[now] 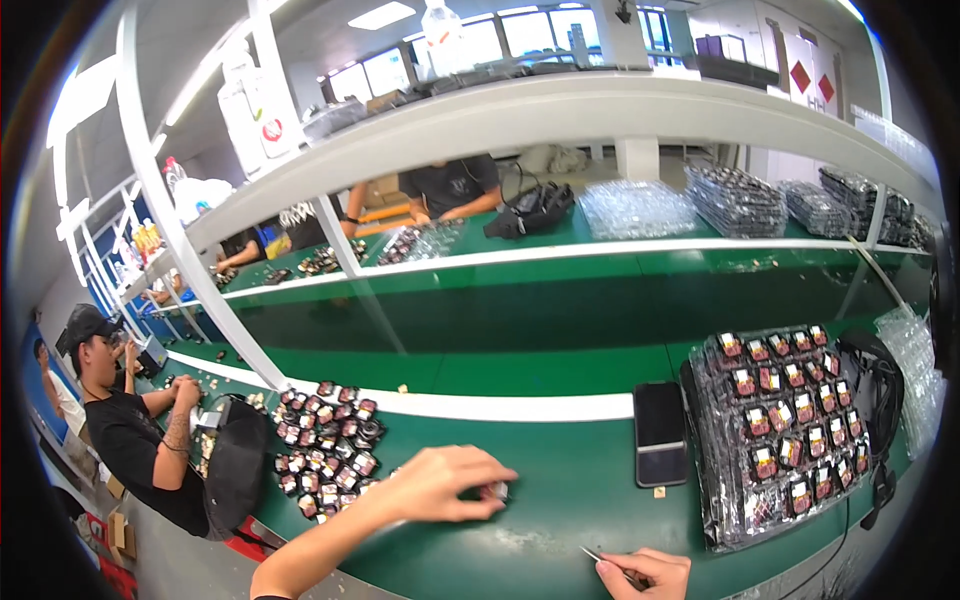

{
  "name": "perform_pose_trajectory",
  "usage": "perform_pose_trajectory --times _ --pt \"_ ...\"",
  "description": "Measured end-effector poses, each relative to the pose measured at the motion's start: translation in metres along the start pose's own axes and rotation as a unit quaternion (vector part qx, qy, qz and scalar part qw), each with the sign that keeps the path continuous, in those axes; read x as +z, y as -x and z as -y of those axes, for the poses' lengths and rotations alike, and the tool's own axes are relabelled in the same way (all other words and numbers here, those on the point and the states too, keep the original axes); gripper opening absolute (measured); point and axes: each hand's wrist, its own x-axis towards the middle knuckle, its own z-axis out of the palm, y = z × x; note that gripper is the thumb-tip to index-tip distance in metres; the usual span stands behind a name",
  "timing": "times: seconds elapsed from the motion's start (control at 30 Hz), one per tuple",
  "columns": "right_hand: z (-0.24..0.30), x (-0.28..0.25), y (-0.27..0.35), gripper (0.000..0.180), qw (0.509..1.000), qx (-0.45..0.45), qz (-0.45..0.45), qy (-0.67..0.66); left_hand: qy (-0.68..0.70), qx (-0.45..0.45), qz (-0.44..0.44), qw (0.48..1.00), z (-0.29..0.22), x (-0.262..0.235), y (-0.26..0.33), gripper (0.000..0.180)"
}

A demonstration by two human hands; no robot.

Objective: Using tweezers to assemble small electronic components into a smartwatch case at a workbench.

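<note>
My left hand [445, 485] reaches over the green bench, its fingers curled round a small dark piece [495, 491] with a pale label. Only part of that piece shows between thumb and fingertips. Near the front edge, my right hand [650, 575] is closed on a thin pointed metal tool [590, 551] whose tip points up and left; its rear part is hidden in the hand. Left of my left forearm lies a loose pile of similar small black labelled pieces [325, 455]. A stack of trays [775, 505] on the right carries rows of such pieces.
A dark phone [661, 432] lies beside the trays, with a small pale scrap [659, 492] below it. Black cables [880, 400] run along the trays' right side. A white rail [520, 407] borders the bench's far side. A co-worker [130, 420] sits at left beside a black bag [237, 460].
</note>
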Motion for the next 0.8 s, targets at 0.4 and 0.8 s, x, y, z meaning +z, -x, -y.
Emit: perform_pose_trajectory --times 0.4,0.8 --pt "-0.002 0.006 -0.006 0.014 1.0 0.014 -0.002 -0.02 -0.009 0.013 -0.034 0.999 -0.021 0.041 -0.005 0.055" --pt "0.002 0.011 -0.022 0.013 0.995 0.069 0.058 -0.033 0.066 -0.006 0.044 0.997 -0.012 0.051 0.004 0.054"
